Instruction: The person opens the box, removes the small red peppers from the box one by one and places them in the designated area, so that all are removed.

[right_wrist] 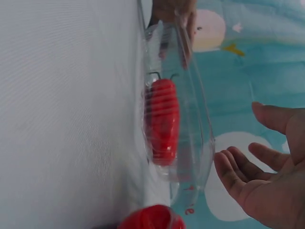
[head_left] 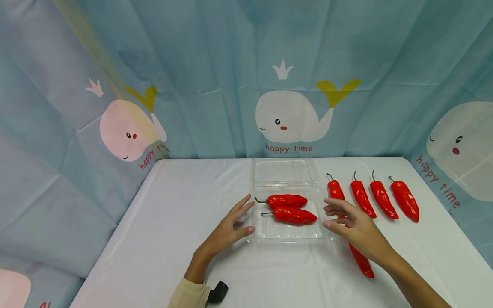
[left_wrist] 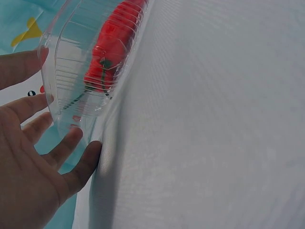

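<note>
A clear plastic clamshell box (head_left: 289, 235) lies with its lid (head_left: 283, 172) folded back behind it. Inside are two red peppers, the rear one (head_left: 286, 200) and the front one (head_left: 294, 216), stems pointing left. My left hand (head_left: 230, 231) is at the box's left side, fingers spread; in the left wrist view its fingertips (left_wrist: 42, 55) are right at the clear rim. On the other side, my right hand (head_left: 362, 231) has loosely bent fingers close to the right rim, holding nothing. It partly covers a red pepper (head_left: 334, 190) lying beside the box.
Three more red peppers (head_left: 362, 199) lie in a row at the back right of the white-covered table (head_left: 185, 192). Another pepper (head_left: 361, 261) lies near the right forearm. A black object (head_left: 218, 292) shows by the left sleeve. A blue whale-print curtain (head_left: 215, 124) stands behind.
</note>
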{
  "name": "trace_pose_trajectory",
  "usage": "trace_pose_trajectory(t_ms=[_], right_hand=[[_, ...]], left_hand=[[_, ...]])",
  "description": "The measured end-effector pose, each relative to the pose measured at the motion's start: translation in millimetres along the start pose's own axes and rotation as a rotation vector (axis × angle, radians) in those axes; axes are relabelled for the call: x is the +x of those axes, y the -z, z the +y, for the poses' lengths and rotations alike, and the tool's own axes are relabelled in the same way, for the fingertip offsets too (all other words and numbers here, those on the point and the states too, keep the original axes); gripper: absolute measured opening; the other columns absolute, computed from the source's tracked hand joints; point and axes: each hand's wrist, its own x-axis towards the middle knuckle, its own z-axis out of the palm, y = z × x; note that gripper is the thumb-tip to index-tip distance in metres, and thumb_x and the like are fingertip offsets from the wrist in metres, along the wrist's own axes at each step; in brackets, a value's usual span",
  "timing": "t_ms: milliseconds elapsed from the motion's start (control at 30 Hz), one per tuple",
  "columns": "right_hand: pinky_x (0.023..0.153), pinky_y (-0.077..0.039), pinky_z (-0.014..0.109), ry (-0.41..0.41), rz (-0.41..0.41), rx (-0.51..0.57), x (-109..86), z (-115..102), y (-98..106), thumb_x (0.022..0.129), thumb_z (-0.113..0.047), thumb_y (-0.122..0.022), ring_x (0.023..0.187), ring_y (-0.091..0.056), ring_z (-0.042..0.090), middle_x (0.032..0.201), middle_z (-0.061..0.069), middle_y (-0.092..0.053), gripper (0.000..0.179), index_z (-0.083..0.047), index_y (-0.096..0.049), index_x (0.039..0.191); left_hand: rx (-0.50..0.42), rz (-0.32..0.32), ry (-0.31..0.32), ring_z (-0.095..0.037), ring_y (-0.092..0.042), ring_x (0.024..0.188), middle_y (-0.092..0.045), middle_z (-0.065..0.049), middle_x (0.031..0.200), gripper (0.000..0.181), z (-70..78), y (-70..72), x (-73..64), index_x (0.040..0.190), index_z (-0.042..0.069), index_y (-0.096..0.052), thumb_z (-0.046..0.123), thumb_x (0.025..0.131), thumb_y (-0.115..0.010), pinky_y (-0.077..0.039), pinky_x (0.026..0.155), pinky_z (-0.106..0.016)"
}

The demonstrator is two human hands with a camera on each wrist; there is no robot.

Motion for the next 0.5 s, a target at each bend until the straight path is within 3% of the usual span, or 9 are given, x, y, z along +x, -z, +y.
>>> trace_pose_trajectory(t_ms=[333, 500], right_hand=[[0.091, -0.06, 0.021, 0.023, -0.067, 0.05, 14.5, -2, -18, 0.095, -0.029, -0.081, 0.123, -0.067, 0.038, 0.138, 0.017, -0.066, 0.064, -0.009, -0.055, 0.151], [0.098, -0.061, 0.038, 0.03, -0.107, 0.052, 21.2, -4, -26, 0.095, -0.031, -0.08, 0.128, -0.065, 0.039, 0.141, 0.018, -0.064, 0.065, -0.007, -0.055, 0.15]], left_hand=[[-0.015, -0.003, -0.01, -0.035, -0.027, 0.16, -0.016, 0.002, 0.179, 0.074, 1.9, 0.2, -0.2, 0.166, 0.015, -0.037, 0.021, 0.099, -0.07, -0.046, 0.116, -0.059], [-0.014, -0.001, -0.006, -0.036, -0.027, 0.16, -0.016, 0.0, 0.179, 0.075, 2.7, 0.6, -0.3, 0.166, 0.015, -0.037, 0.021, 0.099, -0.07, -0.046, 0.116, -0.06]])
